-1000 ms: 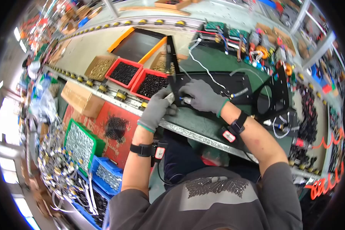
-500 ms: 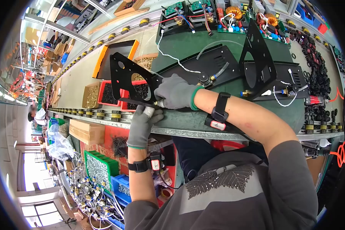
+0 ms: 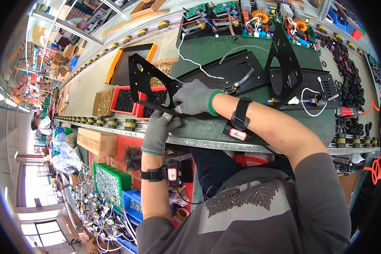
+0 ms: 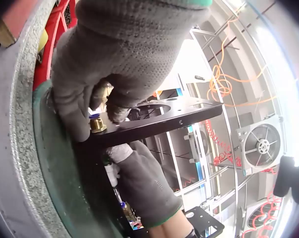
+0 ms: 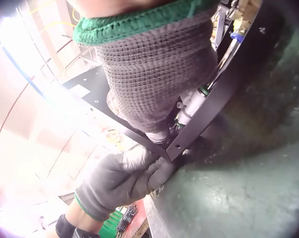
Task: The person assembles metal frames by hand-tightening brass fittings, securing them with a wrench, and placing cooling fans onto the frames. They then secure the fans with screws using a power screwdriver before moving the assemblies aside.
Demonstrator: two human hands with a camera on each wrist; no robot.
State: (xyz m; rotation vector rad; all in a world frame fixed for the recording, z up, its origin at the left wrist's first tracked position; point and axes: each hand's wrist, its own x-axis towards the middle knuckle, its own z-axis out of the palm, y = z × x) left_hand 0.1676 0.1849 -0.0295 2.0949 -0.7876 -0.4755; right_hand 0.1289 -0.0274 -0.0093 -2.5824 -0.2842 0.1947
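Observation:
A black metal bracket [image 3: 150, 80] with large cutouts stands at the bench's front edge, between the gloved hands. My left hand [image 3: 158, 131] is at the outer side of its lower corner; in the left wrist view its curled fingers are around a brass fitting [image 4: 97, 124] with a blue ring. My right hand [image 3: 194, 98] curls its fingers at the inner side of that corner, the fingertips partly hidden. Beside the right hand, in the right wrist view, lies a white cylindrical part [image 5: 191, 106] with green rings. A black panel with a round part [image 3: 229, 86] and white wire extends rightward.
Another black bracket [image 3: 283, 70] stands to the right. Red bins [image 3: 125, 100] of black parts and an orange-edged tray [image 3: 131, 63] are at the left. Circuit boards [image 3: 279, 41] line the back. A green bin [image 3: 110, 182] stands below the bench edge at left.
The head view has turned since a second ago. Over the last half second the bracket has shifted slightly right, and my left hand has moved up closer against its corner.

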